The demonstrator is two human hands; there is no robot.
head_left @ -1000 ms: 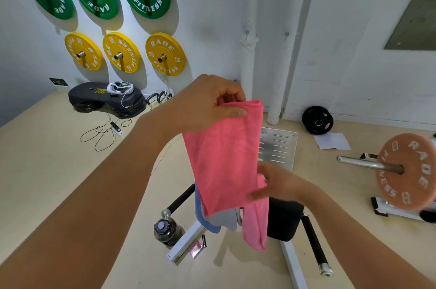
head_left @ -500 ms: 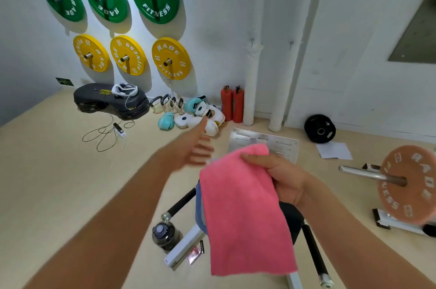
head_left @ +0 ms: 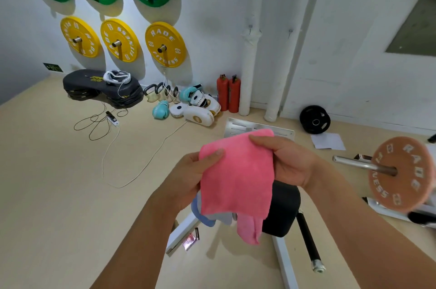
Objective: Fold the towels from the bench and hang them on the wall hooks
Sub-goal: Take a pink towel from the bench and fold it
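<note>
Our left hand (head_left: pixel 188 177) has rejoined the right hand (head_left: pixel 290 163); both now pinch the pink towel (head_left: pixel 238 175), folded smaller, nearly hook-ready.

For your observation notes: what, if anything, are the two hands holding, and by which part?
Both hold the pink towel by its top edge: left hand at the left corner, right hand at the right.

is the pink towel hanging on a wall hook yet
No, the pink towel is held up over the bench, gripped by the left hand and the right hand.
</note>
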